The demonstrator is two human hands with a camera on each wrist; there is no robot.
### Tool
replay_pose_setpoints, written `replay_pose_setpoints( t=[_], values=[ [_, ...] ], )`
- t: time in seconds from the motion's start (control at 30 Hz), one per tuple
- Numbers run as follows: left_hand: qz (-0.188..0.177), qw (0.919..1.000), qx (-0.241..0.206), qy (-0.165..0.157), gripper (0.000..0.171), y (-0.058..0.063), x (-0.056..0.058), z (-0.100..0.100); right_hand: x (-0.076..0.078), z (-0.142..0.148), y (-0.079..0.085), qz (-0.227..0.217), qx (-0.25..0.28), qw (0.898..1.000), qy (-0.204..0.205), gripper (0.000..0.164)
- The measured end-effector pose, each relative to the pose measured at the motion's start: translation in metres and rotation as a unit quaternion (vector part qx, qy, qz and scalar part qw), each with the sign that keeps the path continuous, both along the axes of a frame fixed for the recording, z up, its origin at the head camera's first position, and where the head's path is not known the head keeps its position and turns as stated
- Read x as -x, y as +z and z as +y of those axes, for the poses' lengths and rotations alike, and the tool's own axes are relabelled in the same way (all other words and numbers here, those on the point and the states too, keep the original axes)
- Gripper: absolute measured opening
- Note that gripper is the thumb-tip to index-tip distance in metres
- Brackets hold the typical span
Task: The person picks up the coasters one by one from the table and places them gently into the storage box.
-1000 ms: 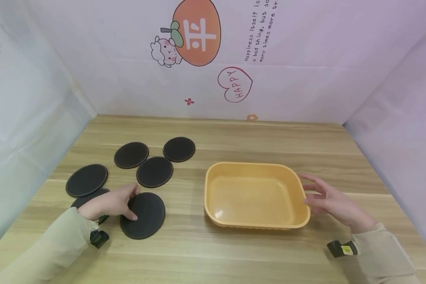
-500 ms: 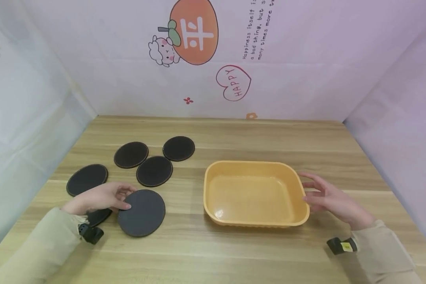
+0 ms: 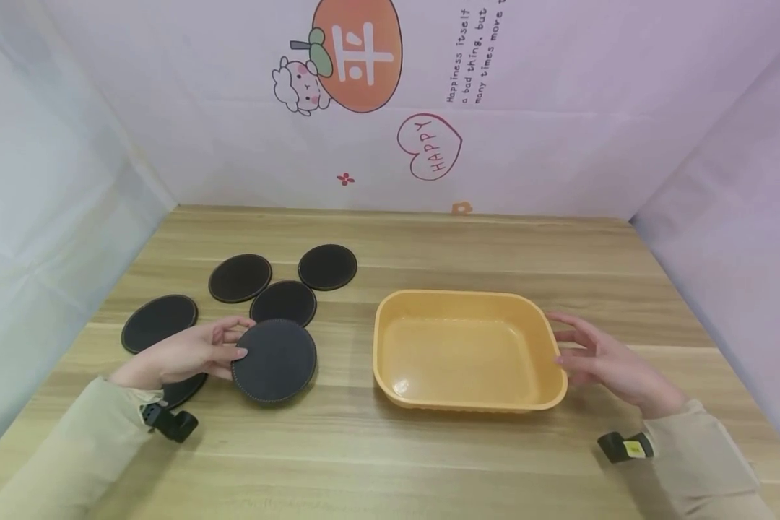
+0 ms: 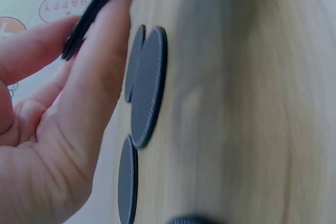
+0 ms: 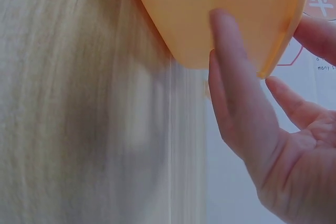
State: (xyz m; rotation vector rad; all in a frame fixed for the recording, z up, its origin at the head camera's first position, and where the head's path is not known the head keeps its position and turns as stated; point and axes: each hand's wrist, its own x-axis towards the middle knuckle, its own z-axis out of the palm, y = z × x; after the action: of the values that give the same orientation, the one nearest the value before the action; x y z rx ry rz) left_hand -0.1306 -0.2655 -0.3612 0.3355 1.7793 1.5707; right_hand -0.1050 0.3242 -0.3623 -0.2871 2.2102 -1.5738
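Observation:
Between thumb and fingers, my left hand (image 3: 191, 350) pinches the left edge of a round black coaster (image 3: 276, 361) with a stitched rim. The coaster is lifted off the table, and in the left wrist view it shows edge-on as a dark band (image 4: 97, 11) held clear of the wood. A yellow rectangular plastic basin (image 3: 455, 294) stands to the right with nothing in it. My right hand (image 3: 607, 361) is at the basin's right end, fairly straight fingers along its outer wall (image 5: 178, 14) and thumb at the rim.
Several more black coasters lie flat on the left: one at the back (image 3: 328, 267), a pair beside it (image 3: 240, 278), one farther left (image 3: 159, 323), and one (image 3: 185, 390) partly hidden under my left hand. White printed cloth (image 3: 533, 159) walls off the wooden table (image 3: 390, 469).
My left hand has picked the coaster up from the table and carried it slightly up and rightward, tilting it. The right hand and basin stay in place.

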Motion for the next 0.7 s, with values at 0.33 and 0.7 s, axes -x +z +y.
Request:
replay_pose_setpoints(
  t=[0.33,0.7],
  values=[
    [0.026,0.9944,-0.063,0.081,0.028,0.008,0.009,0.029,0.002,0.002,-0.002,0.005,0.033,0.999,0.018,0.063],
    [0.040,0.9797,-0.107,0.164,0.031,0.025,0.020,0.082,0.003,0.003,-0.003,-0.002,0.052,0.998,0.025,0.063]
  ],
)
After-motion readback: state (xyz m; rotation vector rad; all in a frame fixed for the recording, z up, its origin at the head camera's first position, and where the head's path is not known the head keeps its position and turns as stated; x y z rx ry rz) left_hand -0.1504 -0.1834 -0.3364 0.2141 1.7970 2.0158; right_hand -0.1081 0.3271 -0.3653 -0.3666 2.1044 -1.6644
